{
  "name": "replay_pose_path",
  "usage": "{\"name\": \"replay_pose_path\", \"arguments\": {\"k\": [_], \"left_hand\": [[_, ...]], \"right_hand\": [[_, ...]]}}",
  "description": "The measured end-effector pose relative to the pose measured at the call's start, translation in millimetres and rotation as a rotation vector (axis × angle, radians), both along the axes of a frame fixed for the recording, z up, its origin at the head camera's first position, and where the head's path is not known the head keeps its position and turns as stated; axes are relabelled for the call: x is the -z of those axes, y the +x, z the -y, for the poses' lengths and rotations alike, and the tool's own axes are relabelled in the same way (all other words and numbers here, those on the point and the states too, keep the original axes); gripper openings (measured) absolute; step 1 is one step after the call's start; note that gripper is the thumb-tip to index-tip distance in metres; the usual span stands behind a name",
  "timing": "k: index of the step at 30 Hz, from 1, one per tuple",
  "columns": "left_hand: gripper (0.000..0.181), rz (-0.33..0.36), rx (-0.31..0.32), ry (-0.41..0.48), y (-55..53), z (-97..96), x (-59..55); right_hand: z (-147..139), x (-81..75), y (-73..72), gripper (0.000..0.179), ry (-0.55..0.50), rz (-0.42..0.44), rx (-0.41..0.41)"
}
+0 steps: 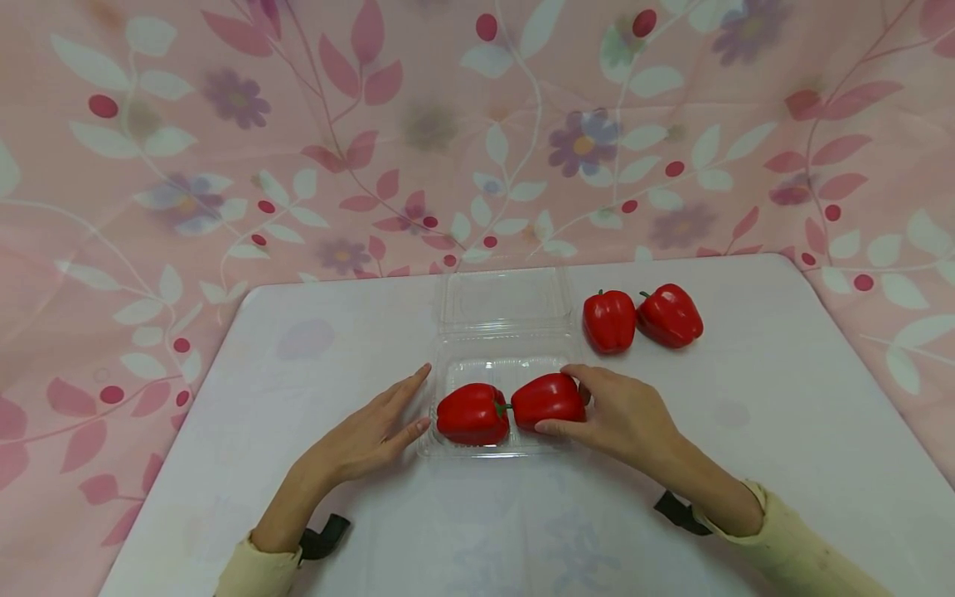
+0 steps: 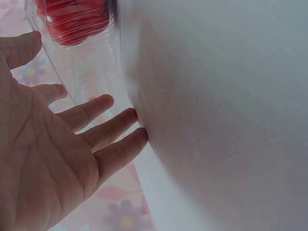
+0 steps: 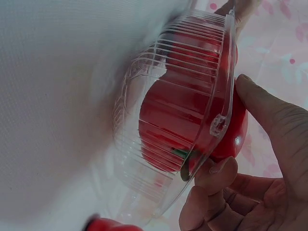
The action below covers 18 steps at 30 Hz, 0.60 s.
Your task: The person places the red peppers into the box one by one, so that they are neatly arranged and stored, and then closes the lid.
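- four glossy red bell peppers in all: two inside one hinged box of clear plastic [image 1: 492, 367], two outside it.
- in the box, just below the centre of the frame, the left boxed pepper [image 1: 472, 413] and the right boxed pepper [image 1: 548, 401] lie on their sides, green stems facing each other at the middle.
- the box's one clear lid [image 1: 503, 298] is open, laid back toward the top of the frame.
- right of the lid, the nearer loose pepper [image 1: 609, 322] and the farther loose pepper [image 1: 671, 316] sit side by side, touching or nearly so.
- all of it rests on one white-covered surface [image 1: 358, 332], whose far edge runs across the frame at about mid-height, before a pink flowered cloth [image 1: 448, 124].
- wide stretches of white lie left of the box, below it, and right of the loose pair; the room between box and pair is narrow.
- the left hand [image 1: 376, 435] comes from lower left, fingers straight and spread, its grip wide and holding nothing, beside the box's left edge; whether it touches cannot be told.
- the right hand [image 1: 622, 414] reaches in from lower right, its grip curled round the right boxed pepper, thumb on the near side, fingers over the far end.
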<state>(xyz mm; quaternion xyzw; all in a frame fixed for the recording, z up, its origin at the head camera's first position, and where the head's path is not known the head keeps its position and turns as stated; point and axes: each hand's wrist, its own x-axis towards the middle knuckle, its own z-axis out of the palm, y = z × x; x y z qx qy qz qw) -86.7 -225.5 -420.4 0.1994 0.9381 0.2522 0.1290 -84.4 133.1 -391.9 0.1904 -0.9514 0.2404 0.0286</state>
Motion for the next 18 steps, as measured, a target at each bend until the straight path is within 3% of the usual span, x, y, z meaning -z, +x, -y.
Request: {"name": "replay_pose_path", "arguments": {"k": [18], "left_hand": [[0.076, 0.010, -0.006, 0.002, 0.6, 0.2, -0.1]], "right_hand": [[2.1, 1.8, -0.1, 0.069, 0.031, 0.031, -0.029]]}}
